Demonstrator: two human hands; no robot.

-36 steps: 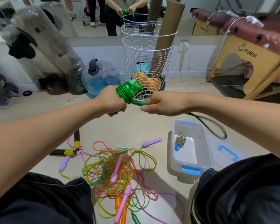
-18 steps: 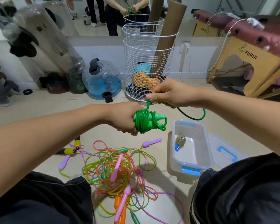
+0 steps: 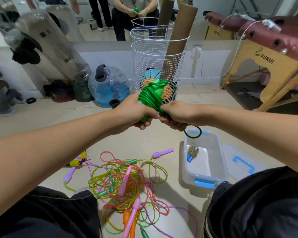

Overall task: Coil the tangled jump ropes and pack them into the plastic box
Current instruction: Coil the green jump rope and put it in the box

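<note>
From the head view, the left hand (image 3: 136, 114) grips the handles of the green jump rope (image 3: 151, 96), its cord wound round them, while the right hand (image 3: 176, 115) pinches the short tail looping just above the plastic box (image 3: 220, 152). To finish well, I'd keep that tail taut and tuck it under a turn. The tangled ropes (image 3: 127, 182) lie on the floor (image 3: 50, 114) left of the box.

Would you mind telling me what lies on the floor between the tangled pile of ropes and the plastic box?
In the head view, only bare floor separates the tangled ropes from the plastic box.
</note>
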